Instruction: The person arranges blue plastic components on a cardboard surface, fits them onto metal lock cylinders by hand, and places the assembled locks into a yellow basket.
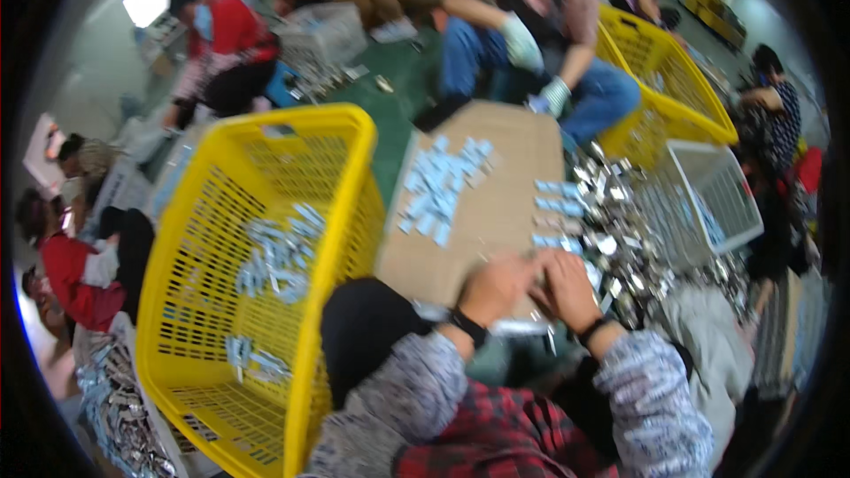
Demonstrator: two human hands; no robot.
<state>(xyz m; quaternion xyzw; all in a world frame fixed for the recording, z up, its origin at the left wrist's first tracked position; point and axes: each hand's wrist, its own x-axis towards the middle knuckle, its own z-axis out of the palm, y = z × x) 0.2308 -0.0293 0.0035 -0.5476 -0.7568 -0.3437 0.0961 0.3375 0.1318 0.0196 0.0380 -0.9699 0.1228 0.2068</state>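
Two yellow baskets: the near one (257, 274) at the left holds scattered pale blue packets (279, 257), too blurred to count; one cardboard sheet (478, 204) bears more; left hand (496, 288) and right hand (567, 288) meet, fingers curled at its near edge; what they grip, I cannot tell.

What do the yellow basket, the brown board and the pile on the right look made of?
Basket: moulded plastic, glossy lattice walls. Board: likely cardboard, matte brown, flat. Pile: seemingly metal or foil-wrapped pieces, bright silver glints; too blurred to tell.
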